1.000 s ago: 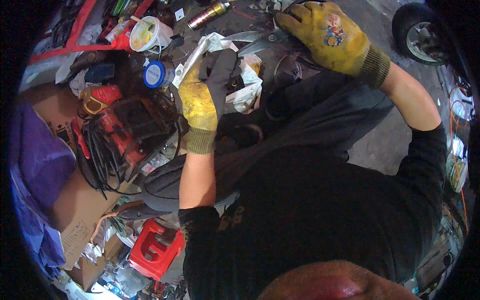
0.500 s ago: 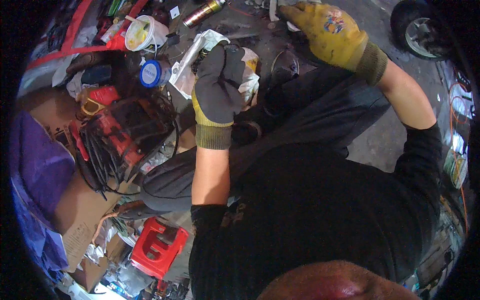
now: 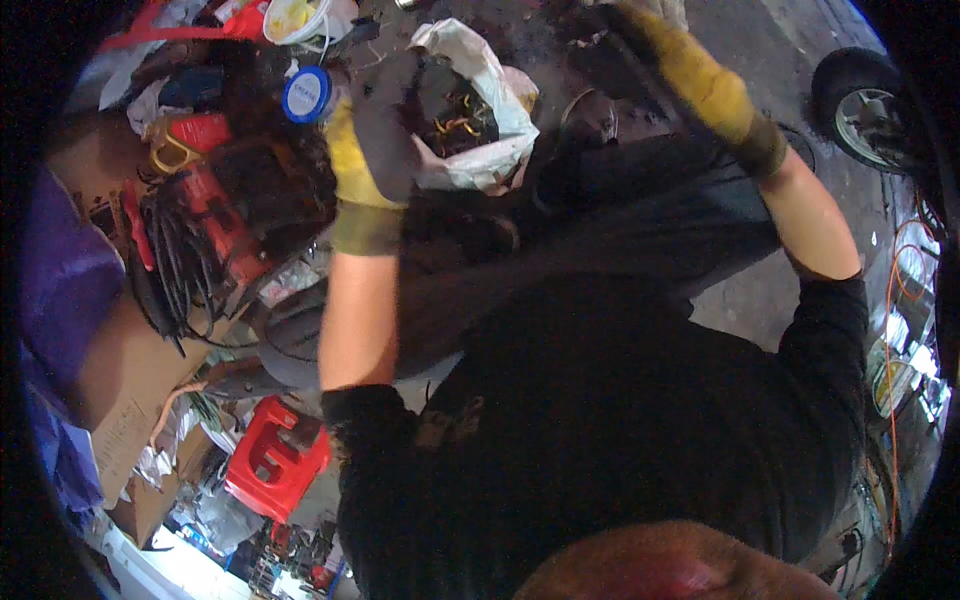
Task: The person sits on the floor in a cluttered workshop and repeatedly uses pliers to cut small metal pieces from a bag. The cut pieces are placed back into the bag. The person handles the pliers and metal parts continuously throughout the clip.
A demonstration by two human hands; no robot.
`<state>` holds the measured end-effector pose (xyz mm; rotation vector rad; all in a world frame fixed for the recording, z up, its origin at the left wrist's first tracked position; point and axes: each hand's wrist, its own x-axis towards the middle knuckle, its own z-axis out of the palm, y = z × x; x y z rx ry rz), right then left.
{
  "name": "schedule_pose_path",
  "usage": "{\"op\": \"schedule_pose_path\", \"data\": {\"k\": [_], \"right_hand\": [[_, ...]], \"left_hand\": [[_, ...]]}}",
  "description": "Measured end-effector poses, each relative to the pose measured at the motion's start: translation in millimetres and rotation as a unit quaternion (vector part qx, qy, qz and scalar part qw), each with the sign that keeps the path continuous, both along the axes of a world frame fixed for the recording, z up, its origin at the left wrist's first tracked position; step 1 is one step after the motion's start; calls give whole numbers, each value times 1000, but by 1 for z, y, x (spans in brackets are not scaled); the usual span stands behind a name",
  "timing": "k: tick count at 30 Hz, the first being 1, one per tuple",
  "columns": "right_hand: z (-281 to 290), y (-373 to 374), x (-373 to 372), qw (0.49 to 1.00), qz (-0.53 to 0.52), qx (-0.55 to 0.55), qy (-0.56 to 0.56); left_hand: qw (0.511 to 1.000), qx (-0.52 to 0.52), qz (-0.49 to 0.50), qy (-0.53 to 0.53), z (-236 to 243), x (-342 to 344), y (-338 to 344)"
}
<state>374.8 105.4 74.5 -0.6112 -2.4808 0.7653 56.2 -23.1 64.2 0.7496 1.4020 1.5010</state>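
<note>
My left hand [image 3: 372, 150], in a yellow and dark grey work glove, is at the left edge of a crumpled white bag [image 3: 510, 150]. The bag's mouth gapes, and small brass-coloured and dark pieces [image 3: 465, 125] lie inside. Motion smears the fingers of this hand, so its grip cannot be read. Over to the right, my right hand [image 3: 695, 85] wears a matching glove and reaches toward the top edge. Its fingers are blurred against the dark floor, and whether they hold anything is unclear. A round blue lid [image 3: 307, 95] lies just left of my left hand.
A white bucket [image 3: 298, 20] with yellowish residue stands at the upper left. Below it are a red machine with coiled black cable [image 3: 185, 250] and cardboard [image 3: 130, 390]. A red plastic stool [image 3: 275, 460] is at lower left, a wheel [image 3: 865, 110] at upper right.
My left hand has moved left off the bag, uncovering its mouth and the pieces inside. My right hand has shifted slightly and turned. The whole view has shifted a little.
</note>
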Motion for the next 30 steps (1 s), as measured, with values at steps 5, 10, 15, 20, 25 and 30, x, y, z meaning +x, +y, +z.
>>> {"op": "schedule_pose_path", "data": {"k": [5,10,15,20,25,30], "right_hand": [[8,-22,-27,946,223,-218,92],[-18,-51,-42,743,250,-616,81],[-24,-48,-47,852,296,-428,49],[-34,-43,-47,846,304,-437,10],[-12,-37,-54,901,340,-268,25],[0,-47,-48,788,210,-578,-26]], "left_hand": [[974,24,20,-226,-41,21,-10],[962,69,36,-261,-52,9,-1],[962,25,52,-268,-15,18,-3],[988,-3,85,-125,-31,16,-4],[986,18,79,-143,-24,23,-6],[995,-15,76,-65,-19,25,-5]]}}
